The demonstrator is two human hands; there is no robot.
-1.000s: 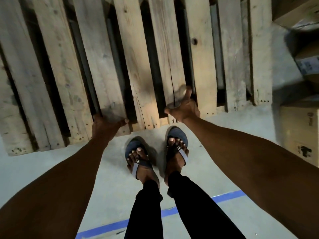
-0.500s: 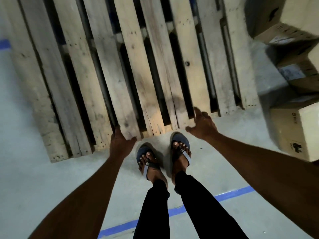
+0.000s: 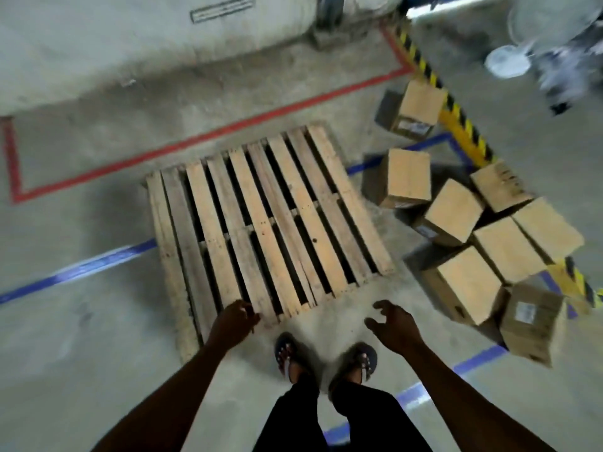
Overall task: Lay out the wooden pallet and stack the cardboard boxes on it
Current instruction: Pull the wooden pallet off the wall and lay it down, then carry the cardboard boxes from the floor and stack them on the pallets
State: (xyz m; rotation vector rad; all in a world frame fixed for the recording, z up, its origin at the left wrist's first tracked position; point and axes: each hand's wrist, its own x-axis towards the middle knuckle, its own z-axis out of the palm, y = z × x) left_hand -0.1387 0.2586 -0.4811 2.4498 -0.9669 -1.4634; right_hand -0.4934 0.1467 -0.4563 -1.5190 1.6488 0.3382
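Note:
The wooden pallet (image 3: 267, 230) lies flat on the concrete floor in front of my feet, its slats running away from me. My left hand (image 3: 235, 322) hangs over the pallet's near edge with loosely curled fingers, holding nothing. My right hand (image 3: 393, 324) hovers right of the pallet's near corner, fingers relaxed and spread, also empty. Several cardboard boxes (image 3: 463, 282) sit in a loose cluster on the floor to the right of the pallet, one more box (image 3: 421, 106) farther back.
A yellow-and-black striped barrier (image 3: 456, 125) runs diagonally behind the boxes. Red (image 3: 212, 135) and blue (image 3: 81, 265) tape lines cross the floor. A standing fan (image 3: 509, 60) is at the far right. A concrete ledge runs along the back.
The pallet went from tilted with my hands on its edge to lying flat on the floor. Both hands came off it and my view rose and widened.

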